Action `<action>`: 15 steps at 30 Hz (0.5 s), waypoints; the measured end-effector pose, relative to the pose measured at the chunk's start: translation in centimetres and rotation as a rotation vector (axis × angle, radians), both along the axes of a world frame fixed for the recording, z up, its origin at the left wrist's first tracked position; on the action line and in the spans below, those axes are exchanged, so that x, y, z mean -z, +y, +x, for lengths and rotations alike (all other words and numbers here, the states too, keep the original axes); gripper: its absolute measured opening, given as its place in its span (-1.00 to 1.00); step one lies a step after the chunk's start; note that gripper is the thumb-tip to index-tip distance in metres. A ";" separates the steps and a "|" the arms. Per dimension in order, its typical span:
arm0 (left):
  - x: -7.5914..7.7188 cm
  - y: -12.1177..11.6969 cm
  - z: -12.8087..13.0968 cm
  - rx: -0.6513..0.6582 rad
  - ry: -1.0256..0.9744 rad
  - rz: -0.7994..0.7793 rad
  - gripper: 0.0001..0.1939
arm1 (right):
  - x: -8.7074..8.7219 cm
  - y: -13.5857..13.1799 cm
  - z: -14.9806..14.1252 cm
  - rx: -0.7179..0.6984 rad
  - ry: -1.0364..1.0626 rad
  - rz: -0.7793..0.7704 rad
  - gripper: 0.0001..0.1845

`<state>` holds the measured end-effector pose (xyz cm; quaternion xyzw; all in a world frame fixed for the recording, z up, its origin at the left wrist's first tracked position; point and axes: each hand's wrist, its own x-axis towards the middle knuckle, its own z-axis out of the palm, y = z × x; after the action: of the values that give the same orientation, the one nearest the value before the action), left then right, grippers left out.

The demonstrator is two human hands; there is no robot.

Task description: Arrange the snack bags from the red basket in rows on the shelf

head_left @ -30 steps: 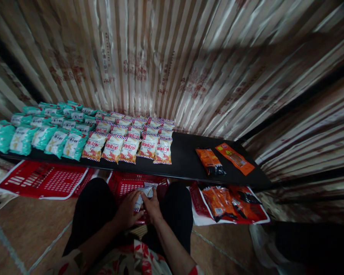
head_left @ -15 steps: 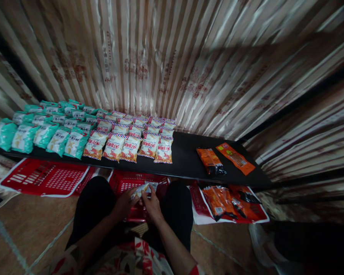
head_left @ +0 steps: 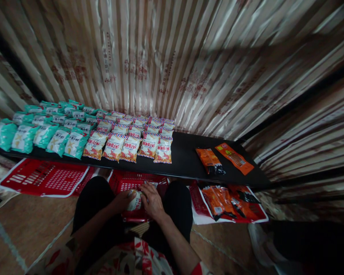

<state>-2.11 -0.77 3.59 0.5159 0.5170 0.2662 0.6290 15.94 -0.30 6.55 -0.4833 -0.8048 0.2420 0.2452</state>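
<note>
Both my hands are down in a red plastic basket (head_left: 123,182) between my knees. My left hand (head_left: 120,200) and my right hand (head_left: 151,200) are closed on a white and orange snack packet (head_left: 134,201) held between them. Just above, a black shelf (head_left: 186,162) carries rows of teal snack packets (head_left: 57,141) at the left and matching white, red-striped snack packets (head_left: 129,148) in the middle.
Two orange packets (head_left: 210,161) lie at the shelf's right end. A second red basket (head_left: 43,177) sits on the floor at the left, and a red bag of orange packets (head_left: 232,202) at the right. A striped shiny curtain (head_left: 172,65) hangs behind.
The packet, held up near the basket's rim half a second ago, has come down and turned between my hands, which now clasp it from both sides.
</note>
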 end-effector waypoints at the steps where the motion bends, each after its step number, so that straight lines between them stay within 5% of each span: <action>1: 0.0 0.1 -0.1 0.016 -0.019 -0.013 -0.49 | -0.3 0.1 0.0 -0.030 -0.007 -0.028 -0.63; 8: -1.3 1.1 -1.2 0.150 -0.061 -0.071 -0.46 | -2.0 0.3 0.3 -0.219 -0.046 -0.252 -0.52; 15: -3.0 1.9 -1.2 0.218 -0.101 -0.087 -0.51 | -2.7 -0.1 0.4 -0.189 0.013 -0.428 -0.45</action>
<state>-3.29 1.13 6.60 0.5272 0.4364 0.1991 0.7014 16.34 -0.38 9.21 -0.4454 -0.7752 0.4319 0.1186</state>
